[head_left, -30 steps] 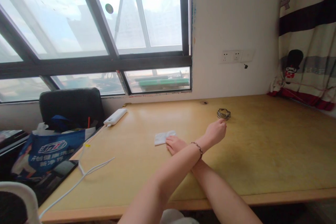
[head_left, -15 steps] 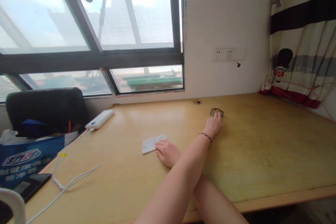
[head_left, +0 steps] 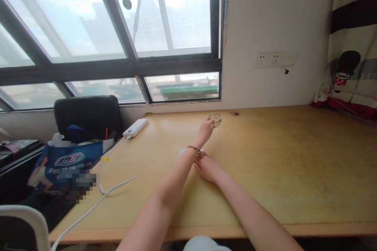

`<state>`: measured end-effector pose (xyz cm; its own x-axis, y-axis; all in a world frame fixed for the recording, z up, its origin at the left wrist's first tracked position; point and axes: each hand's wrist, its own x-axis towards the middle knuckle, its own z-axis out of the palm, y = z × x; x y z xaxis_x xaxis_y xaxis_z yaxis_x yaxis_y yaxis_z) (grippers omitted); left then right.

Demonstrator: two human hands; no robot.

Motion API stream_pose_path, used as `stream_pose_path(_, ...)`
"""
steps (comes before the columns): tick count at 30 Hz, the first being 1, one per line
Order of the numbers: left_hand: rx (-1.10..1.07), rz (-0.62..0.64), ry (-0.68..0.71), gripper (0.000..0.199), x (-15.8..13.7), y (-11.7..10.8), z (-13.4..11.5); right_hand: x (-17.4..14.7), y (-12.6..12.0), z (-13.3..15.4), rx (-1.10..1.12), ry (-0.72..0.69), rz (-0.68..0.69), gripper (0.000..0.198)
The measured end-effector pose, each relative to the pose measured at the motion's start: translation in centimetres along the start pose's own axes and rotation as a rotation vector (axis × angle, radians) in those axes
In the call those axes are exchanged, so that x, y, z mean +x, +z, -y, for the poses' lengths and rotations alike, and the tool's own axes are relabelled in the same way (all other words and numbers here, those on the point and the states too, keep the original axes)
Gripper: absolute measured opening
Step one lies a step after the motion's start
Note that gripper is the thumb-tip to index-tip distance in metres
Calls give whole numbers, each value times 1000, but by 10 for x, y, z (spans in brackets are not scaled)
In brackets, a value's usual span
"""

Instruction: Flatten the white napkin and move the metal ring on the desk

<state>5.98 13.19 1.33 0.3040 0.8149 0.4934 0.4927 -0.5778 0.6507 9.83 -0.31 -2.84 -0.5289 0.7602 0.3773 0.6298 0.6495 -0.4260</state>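
Observation:
My left hand (head_left: 207, 126), with a braided bracelet at its wrist, is closed on the near left edge of a small clear glass ashtray (head_left: 217, 120) towards the back of the table. The glass looks tipped up; whether it touches the wood I cannot tell. Under my left wrist, my right hand (head_left: 207, 168) lies low on the table with its fingers on a folded white tissue (head_left: 183, 151). My left forearm crosses over it and hides most of the tissue and fingertips.
A white power bank (head_left: 136, 128) with a white cable (head_left: 101, 192) lies along the left side of the wooden table (head_left: 279, 172). Beyond that edge are a black chair (head_left: 88, 115) and a blue bag (head_left: 70, 160). A window and wall sockets (head_left: 269, 60) are behind.
My left hand has brought the glass ashtray leftward across the table and tilted it. My right hand stays on the tissue, now under my left wrist. The view has turned left.

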Motion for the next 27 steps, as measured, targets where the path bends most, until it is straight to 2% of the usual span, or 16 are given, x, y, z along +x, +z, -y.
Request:
stream_pose_path(2,122,-83,39,10,-18,-48,36,0,-6,5,10,-19,-39,27)
stream_pose_path(4,179,-158,4,14,-38,-88,71,1,-8,8,8,-31,-58,24)
stream_pose_path(6,204,-249,-38,15,-54,-115,103,2,-7,8,5,-24,-63,23)
stream_pose_path(8,235,-301,-71,15,-64,-132,127,2,-6,7,9,-18,-64,24)
stream_pose_path(12,336,-377,-137,19,-68,-142,147,-2,-5,6,20,-1,-60,26)
stream_pose_path(20,402,-414,-205,19,-72,-143,140,-4,-8,7,39,7,-69,27)
stream_pose_path(27,415,-429,-249,17,-72,-145,144,-4,-8,8,40,6,-69,28)
